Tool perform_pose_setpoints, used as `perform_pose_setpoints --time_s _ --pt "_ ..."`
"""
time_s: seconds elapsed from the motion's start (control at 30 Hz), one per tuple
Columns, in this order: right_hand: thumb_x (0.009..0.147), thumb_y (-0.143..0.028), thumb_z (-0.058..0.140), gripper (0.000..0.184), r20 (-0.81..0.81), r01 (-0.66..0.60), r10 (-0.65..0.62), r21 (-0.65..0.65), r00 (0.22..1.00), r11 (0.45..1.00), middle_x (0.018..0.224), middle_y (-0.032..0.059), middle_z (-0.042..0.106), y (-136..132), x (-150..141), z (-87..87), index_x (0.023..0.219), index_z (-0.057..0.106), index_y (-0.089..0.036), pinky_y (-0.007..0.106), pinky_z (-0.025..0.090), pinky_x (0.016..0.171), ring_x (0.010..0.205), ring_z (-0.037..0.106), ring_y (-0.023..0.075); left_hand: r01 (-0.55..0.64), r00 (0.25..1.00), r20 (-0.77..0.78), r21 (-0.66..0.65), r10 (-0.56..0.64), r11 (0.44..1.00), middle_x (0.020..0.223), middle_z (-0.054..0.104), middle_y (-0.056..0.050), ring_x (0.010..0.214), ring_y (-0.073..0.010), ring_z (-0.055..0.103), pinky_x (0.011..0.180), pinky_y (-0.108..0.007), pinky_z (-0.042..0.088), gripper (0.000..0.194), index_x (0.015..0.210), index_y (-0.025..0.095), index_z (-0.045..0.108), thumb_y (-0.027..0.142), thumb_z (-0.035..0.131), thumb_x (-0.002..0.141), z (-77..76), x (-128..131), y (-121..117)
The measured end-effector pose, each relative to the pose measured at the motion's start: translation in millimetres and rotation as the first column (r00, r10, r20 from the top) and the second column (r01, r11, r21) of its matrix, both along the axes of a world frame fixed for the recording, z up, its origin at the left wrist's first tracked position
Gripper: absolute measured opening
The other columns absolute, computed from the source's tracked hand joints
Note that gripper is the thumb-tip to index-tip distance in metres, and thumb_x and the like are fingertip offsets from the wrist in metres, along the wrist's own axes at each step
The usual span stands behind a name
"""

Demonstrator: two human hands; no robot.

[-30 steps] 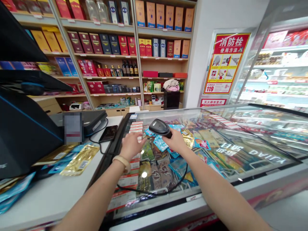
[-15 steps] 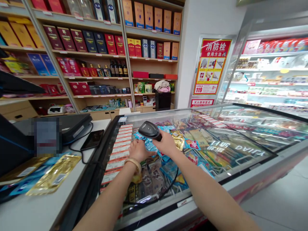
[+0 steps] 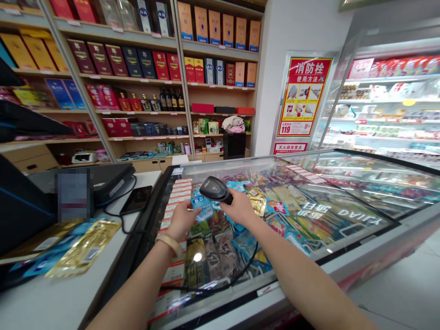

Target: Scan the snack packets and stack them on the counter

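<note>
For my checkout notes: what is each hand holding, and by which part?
The right hand grips a black handheld barcode scanner by its handle; the left hand appears to hold a blue sachet by its edge.

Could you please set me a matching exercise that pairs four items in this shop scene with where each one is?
1. barcode scanner
2. gold foil packets
3. beige wristband
4. red-and-yellow poster

A. on the white counter
B. on the wall behind the glass-topped chest
C. around the left wrist
D. held in the right hand

Pairs: 1-D, 2-A, 3-C, 4-B
</note>
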State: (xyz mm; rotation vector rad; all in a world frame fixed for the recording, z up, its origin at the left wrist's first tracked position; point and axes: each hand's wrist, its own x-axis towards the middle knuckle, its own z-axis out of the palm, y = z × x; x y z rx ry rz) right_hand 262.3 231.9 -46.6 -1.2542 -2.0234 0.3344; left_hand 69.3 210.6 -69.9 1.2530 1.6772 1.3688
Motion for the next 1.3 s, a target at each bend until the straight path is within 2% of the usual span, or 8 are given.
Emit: perform_pose_setpoints --time_s 0.07,0.13,0.23,0.3,0.43,0.6,0.9,1.3 --pt "0.078 -0.028 0.063 0.024 0.008 0.005 -0.005 0.007 1.000 1.000 0.090 0.0039 0.074 -1 0 -0.1 0.100 0.068 -0.024 0.027 0.044 0.069 0.085 0.068 0.0233 0.007 0.974 0.225 0.020 -0.011 1.000 0.073 0.067 -0.002 0.064 -0.0165 0.062 0.056 -0.028 0.052 0.033 0.077 0.017 0.063 0.031 0.082 0.053 5.8 -9 -5" --pt "0.078 -0.028 0.062 0.024 0.013 0.010 -0.010 0.012 1.000 1.000 0.091 0.0041 0.074 -1 0 -0.1 0.101 0.068 -0.023 0.027 0.043 0.069 0.085 0.068 0.0234 -0.066 0.925 0.378 0.068 0.036 0.996 0.077 0.067 -0.002 0.069 -0.0152 0.064 0.062 -0.028 0.055 0.033 0.079 0.016 0.063 0.028 0.081 0.054 10.5 -15 -10" --pt "0.078 -0.029 0.063 0.024 0.027 0.011 -0.012 0.014 1.000 1.000 0.092 0.0042 0.074 -2 0 0.1 0.101 0.068 -0.023 0.027 0.044 0.070 0.086 0.068 0.0236 -0.189 0.844 0.526 0.117 0.101 0.975 0.081 0.067 -0.002 0.074 -0.0141 0.065 0.068 -0.029 0.058 0.030 0.081 0.016 0.061 0.022 0.077 0.056 14.7 -18 -17" --pt "0.078 -0.029 0.063 0.025 0.044 0.004 -0.005 0.015 0.999 1.000 0.094 0.0044 0.074 -4 -1 0.4 0.102 0.068 -0.023 0.027 0.044 0.072 0.090 0.068 0.0241 -0.227 0.807 0.579 0.123 0.116 0.966 0.081 0.067 -0.001 0.071 -0.0129 0.064 0.067 -0.029 0.058 0.029 0.082 0.016 0.060 0.019 0.076 0.057 16.0 -18 -20" --pt "0.078 -0.030 0.064 0.025 0.091 -0.007 0.006 0.006 0.996 1.000 0.096 0.0049 0.075 -7 -3 0.7 0.102 0.068 -0.024 0.028 0.045 0.075 0.093 0.068 0.0252 -0.256 0.805 0.580 0.141 0.130 0.957 0.074 0.066 0.001 0.063 -0.0118 0.062 0.061 -0.027 0.057 0.028 0.081 0.017 0.059 0.020 0.075 0.059 16.3 -17 -21" --pt "0.078 -0.032 0.063 0.028 0.119 -0.036 0.035 0.001 0.992 0.999 0.098 0.0046 0.075 -11 -4 -0.5 0.104 0.069 -0.024 0.029 0.045 0.076 0.094 0.068 0.0257 -0.276 0.815 0.566 0.192 0.123 0.942 0.077 0.068 -0.001 0.068 -0.0126 0.064 0.068 -0.028 0.057 0.027 0.077 0.015 0.061 0.022 0.077 0.055 13.3 -17 -18" --pt "0.079 -0.034 0.062 0.028 0.194 -0.032 0.037 -0.026 0.980 0.999 0.096 0.0039 0.075 -13 -5 1.0 0.106 0.068 -0.025 0.028 0.043 0.073 0.091 0.069 0.0248 -0.266 0.807 0.581 0.191 0.110 0.945 0.076 0.070 -0.003 0.070 -0.0149 0.065 0.073 -0.032 0.057 0.033 0.075 0.014 0.064 0.025 0.081 0.049 9.8 -18 -15" --pt "0.078 -0.034 0.063 0.026 0.203 -0.046 0.046 -0.003 0.978 0.999 0.095 0.0046 0.075 -13 -5 0.4 0.102 0.068 -0.024 0.028 0.041 0.069 0.090 0.069 0.0256 -0.247 0.803 0.590 0.193 0.089 0.950 0.075 0.071 -0.003 0.071 -0.0157 0.066 0.076 -0.034 0.057 0.036 0.077 0.014 0.065 0.024 0.082 0.047 10.9 -17 -17"
